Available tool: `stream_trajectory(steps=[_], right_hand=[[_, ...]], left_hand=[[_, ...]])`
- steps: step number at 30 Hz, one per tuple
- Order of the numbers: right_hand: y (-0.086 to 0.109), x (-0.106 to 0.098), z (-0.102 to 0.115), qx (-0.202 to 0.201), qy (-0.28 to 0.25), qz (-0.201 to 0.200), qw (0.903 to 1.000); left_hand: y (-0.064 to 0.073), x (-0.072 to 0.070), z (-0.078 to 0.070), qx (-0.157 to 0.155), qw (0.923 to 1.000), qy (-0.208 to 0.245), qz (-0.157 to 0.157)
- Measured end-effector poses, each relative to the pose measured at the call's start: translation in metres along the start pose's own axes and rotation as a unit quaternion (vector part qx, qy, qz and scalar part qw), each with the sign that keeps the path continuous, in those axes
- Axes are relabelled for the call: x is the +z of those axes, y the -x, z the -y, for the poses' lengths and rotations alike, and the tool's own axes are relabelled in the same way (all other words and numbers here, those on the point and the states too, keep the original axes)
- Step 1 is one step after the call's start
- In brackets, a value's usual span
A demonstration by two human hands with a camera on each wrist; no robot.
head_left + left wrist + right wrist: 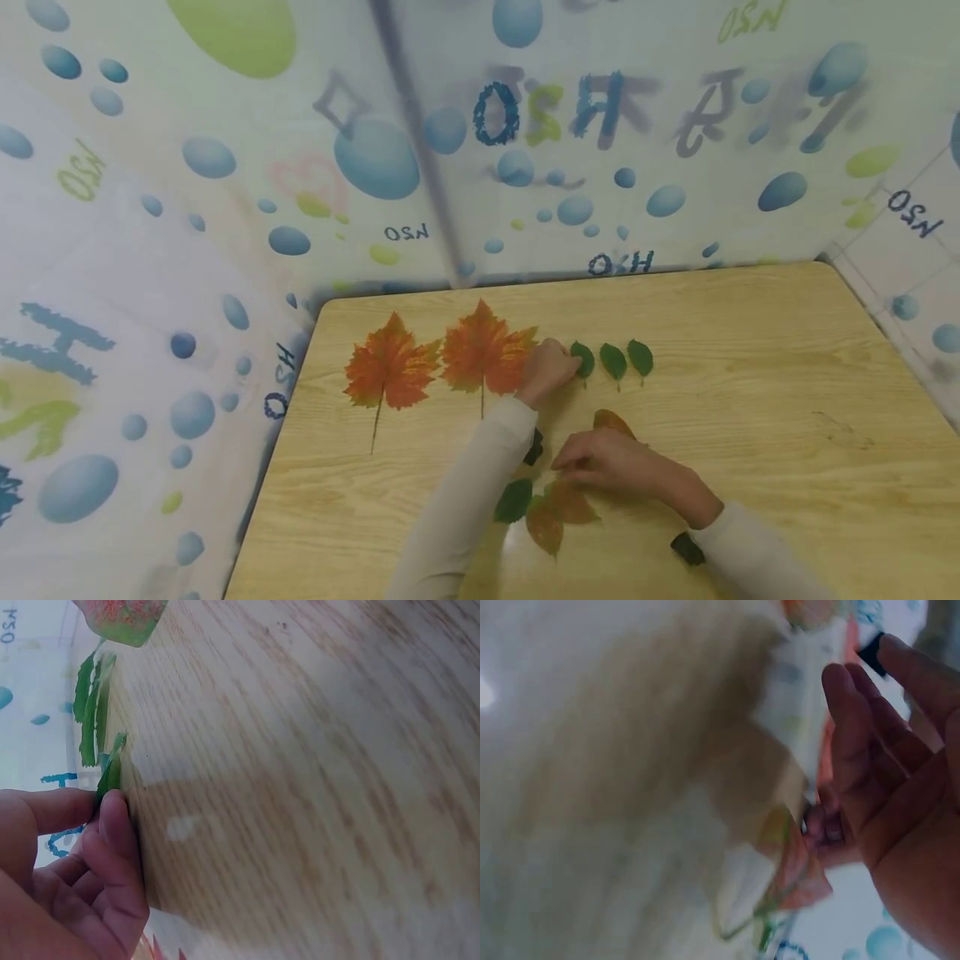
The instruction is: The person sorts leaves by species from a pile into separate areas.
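Two orange-red maple leaves (482, 346) with long stems lie side by side on the wooden table (750, 350). To their right are three small green leaves (612, 362) in a row. My left hand (550, 371) pinches the leftmost green leaf (111, 774) between thumb and finger, low at the tabletop. Closer to me, my right hand (622, 458) hovers with loosely bent fingers and nothing visible between them. Below it lie orange-green leaves (546, 523) and a darker green leaf (513, 500). Another brownish-orange leaf (613, 423) is partly hidden behind that hand.
A white wall sheet (637, 225) printed with blue and green drops stands along the table's back edge. Another printed sheet (135, 350) rises at the left. Small dark devices (687, 548) sit at both wrists.
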State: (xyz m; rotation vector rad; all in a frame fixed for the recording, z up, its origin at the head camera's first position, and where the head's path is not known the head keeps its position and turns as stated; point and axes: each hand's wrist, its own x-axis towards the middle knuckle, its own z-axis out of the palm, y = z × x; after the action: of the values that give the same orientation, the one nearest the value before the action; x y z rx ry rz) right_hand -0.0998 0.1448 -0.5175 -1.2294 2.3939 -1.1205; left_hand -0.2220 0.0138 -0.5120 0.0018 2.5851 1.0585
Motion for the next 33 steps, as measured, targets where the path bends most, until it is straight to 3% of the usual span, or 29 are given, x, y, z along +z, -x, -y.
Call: stream_trajectory(steps=[6,16,26,33], right_hand=[[-0.005,0.018,0.003,-0.077,0.097,-0.004,0.9923],[-0.005,0.031,0.005,-0.097,0.198,-0.013,0.9754],[-0.004,0.032,0.005,-0.103,0.217,-0.017,0.9706],[-0.003,0.03,0.001,-0.084,0.197,-0.019,0.9767]], left_hand=[[0.0,-0.001,0.001,0.003,0.9999,-0.01,0.004],[-0.001,0.0,0.001,0.013,0.9998,-0.012,-0.001],[-0.002,0.0,0.0,0.012,0.9998,-0.015,0.003],[-0.002,0.001,0.002,0.02,0.9998,-0.007,-0.003]])
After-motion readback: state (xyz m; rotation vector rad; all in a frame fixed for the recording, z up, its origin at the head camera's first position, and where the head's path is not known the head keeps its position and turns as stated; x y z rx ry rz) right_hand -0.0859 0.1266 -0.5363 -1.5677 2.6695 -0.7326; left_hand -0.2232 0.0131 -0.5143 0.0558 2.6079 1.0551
